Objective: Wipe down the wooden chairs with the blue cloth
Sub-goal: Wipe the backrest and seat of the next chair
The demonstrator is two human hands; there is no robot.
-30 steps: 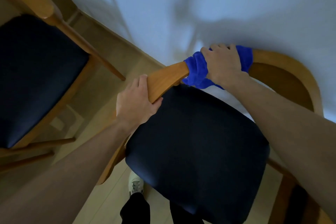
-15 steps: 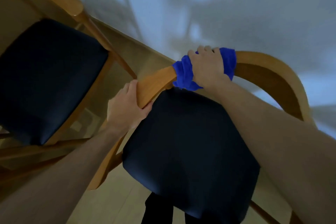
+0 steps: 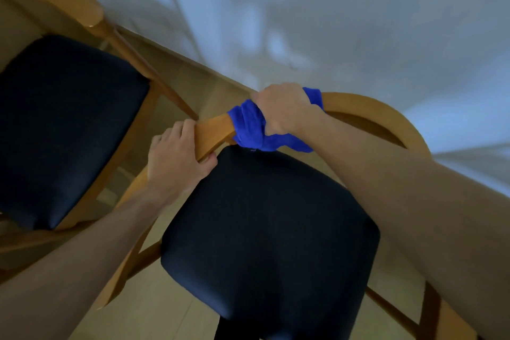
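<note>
Below me stands a wooden chair with a curved backrest rail (image 3: 367,110) and a dark padded seat (image 3: 270,237). My right hand (image 3: 284,110) grips the blue cloth (image 3: 248,130), which is wrapped around the top of that rail near its middle. My left hand (image 3: 176,160) grips the bare left part of the same rail, fingers over the top and thumb underneath, a short gap from the cloth.
A second wooden chair (image 3: 66,3) with a dark seat (image 3: 63,124) stands close on the left. A white wall (image 3: 331,22) runs right behind both chairs. Light wooden floor (image 3: 165,320) shows below, with my dark trouser legs at the bottom edge.
My right hand has slid the blue cloth leftward along the rail, narrowing the gap to my left hand. The left hand keeps its grip. The camera view has shifted.
</note>
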